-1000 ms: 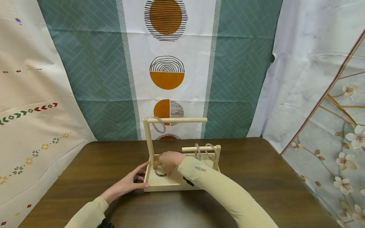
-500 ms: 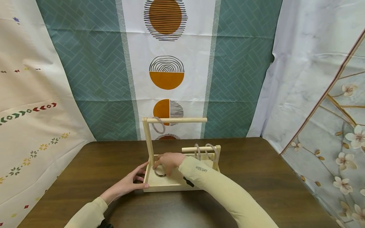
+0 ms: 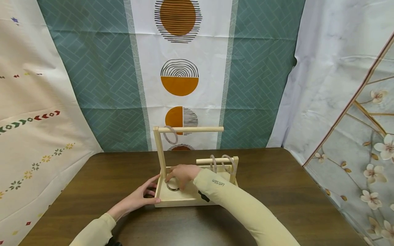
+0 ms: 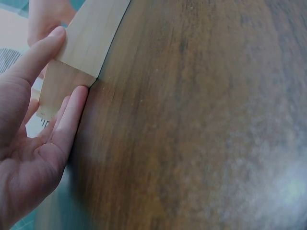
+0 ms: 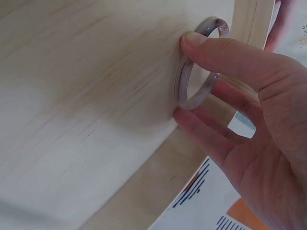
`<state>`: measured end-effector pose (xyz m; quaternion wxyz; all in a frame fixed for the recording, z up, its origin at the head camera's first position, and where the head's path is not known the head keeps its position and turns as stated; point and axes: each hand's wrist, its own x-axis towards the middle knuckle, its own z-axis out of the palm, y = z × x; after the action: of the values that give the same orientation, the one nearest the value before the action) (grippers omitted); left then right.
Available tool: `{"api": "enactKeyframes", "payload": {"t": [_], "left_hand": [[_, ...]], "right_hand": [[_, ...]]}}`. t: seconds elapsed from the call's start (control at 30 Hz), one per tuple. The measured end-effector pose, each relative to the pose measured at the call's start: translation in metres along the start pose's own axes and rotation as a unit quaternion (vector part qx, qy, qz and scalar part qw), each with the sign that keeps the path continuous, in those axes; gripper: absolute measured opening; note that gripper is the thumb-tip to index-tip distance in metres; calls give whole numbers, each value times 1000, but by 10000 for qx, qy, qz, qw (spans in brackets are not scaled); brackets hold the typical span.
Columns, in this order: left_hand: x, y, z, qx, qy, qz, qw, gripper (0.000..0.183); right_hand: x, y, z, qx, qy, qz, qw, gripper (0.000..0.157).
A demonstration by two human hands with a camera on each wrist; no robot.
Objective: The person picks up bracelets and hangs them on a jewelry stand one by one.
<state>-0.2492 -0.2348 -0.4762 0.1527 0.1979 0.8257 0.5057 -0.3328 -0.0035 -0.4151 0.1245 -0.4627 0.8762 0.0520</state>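
Observation:
A pale wooden jewelry stand [image 3: 184, 203] with a shallow tray base sits on the brown table. My left hand [image 3: 136, 198] grips the tray's left end, thumb at the front corner and fingers along the end wall. Inside the tray, near the tall post, my right hand [image 3: 183, 173] holds a greyish-purple bangle [image 5: 195, 102] against the floor. Its thumb overlaps the rim and fingertips meet the outer edge. One bangle [image 3: 172, 142] hangs on the tall upper bar [image 3: 197, 130]. Two more bangles [image 3: 212, 157] hang on the lower bar [image 3: 203, 161] at right.
The dark wooden table [image 3: 277, 198] extends to both sides of the stand and in front of it. Patterned cloths [image 3: 258, 85] hang behind the table and along both sides. The tall post [image 3: 160, 153] rises close to my right fingers.
Both hands and the stand stay almost exactly where they were. The head view shifts only slightly.

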Motion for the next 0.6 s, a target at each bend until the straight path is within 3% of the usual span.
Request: {"api": "enactKeyframes", "payload": {"t": [0.6], "left_hand": [[0, 1, -1, 0, -42, -59, 10000, 93]], "right_hand": [[1, 3, 1, 156, 31, -73, 9998, 76]]}}
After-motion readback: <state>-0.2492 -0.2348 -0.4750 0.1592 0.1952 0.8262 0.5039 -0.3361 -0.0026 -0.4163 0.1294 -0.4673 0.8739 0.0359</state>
